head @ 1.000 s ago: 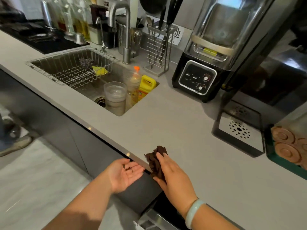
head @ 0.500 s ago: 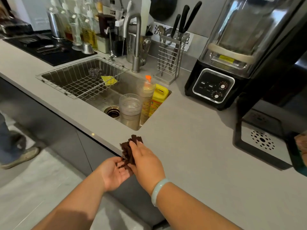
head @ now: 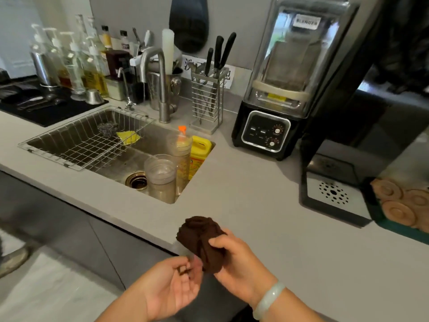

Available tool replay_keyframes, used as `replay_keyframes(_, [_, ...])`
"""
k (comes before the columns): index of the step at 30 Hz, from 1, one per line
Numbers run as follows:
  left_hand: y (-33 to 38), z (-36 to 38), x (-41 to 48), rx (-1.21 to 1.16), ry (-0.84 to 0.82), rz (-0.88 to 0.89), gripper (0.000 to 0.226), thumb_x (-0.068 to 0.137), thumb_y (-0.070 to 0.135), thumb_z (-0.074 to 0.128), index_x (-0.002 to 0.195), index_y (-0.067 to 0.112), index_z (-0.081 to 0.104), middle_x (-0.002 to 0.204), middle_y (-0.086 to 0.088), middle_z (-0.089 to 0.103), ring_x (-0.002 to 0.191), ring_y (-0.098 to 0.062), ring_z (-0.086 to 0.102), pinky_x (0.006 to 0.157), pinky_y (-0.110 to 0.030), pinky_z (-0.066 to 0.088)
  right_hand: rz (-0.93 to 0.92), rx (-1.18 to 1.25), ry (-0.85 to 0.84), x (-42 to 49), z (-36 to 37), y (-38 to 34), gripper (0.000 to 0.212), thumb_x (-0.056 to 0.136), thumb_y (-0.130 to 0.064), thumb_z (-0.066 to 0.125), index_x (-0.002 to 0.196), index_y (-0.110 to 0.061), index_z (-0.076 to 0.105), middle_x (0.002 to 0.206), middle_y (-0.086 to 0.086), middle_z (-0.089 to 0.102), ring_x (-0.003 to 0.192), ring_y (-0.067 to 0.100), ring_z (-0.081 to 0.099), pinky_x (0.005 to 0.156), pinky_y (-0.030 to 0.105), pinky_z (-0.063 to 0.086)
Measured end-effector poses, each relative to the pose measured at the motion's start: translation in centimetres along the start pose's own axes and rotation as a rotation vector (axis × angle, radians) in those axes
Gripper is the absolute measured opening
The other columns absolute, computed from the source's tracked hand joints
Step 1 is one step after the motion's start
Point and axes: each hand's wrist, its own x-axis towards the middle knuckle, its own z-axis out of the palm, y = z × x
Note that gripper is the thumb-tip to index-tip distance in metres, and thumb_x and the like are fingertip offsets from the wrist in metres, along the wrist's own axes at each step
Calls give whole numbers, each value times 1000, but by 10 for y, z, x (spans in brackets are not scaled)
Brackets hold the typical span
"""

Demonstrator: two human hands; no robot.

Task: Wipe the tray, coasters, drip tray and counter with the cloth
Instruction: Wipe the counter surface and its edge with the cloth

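The right hand (head: 241, 259) grips the bunched dark-brown cloth (head: 199, 235) over the front edge of the grey counter (head: 255, 205). The left hand (head: 171, 284) lies cupped open beside it (catching crumbs, probably). This looks like the counter-wiping step; next, tip the palm into the steel sink (head: 148, 147).

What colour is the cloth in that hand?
Dark brown; the head view shows the cloth bunched in the right hand.

Counted: 2 hands, i.e. left hand (head: 171, 287) and right hand (head: 239, 268); 1 cloth (head: 202, 240); 1 drip tray (head: 334, 196); min. 3 coasters (head: 398, 213); 1 blender (head: 278, 89); 3 knife handles (head: 218, 52); 1 sink (head: 116, 191).
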Motion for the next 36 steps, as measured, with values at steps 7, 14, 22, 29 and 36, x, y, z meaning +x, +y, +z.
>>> replay_keyframes(7, [-31,104,9,87,-149,15,35,96,13,47,70,-1,65,54,-9,56,34,-14,51,33,-17,39,-135,488,157,-80,-64,-41,55,83,-37,47,119,2,61,129,24,57,118,39,56,105,44,39])
replay_keyframes(14, [-93,205,33,253,-220,-6,50,74,52,65,56,4,65,51,-5,47,34,-11,45,31,-18,39,-175,527,367,-148,-141,-73,65,70,-63,55,103,-10,74,109,19,70,82,31,68,75,37,46])
replay_keyframes(22, [-195,315,63,404,-255,79,26,56,15,77,77,6,64,45,-1,45,33,-6,38,32,-13,33,-332,374,479,-225,-251,-109,42,75,-4,63,113,14,59,115,37,59,108,47,59,101,54,42])
replay_keyframes(29, [-274,387,102,340,-242,124,33,72,13,71,102,3,62,49,-1,43,34,-5,38,32,-14,31,-395,142,726,-294,-354,-128,10,79,-6,68,84,2,66,86,26,72,75,35,72,59,40,58])
replay_keyframes(36, [-314,421,130,244,-335,-37,48,69,10,69,114,-8,65,97,-24,73,73,-29,72,70,-37,61,-348,185,489,-323,-388,-132,52,54,-13,78,102,5,69,105,24,69,83,35,70,71,36,53])
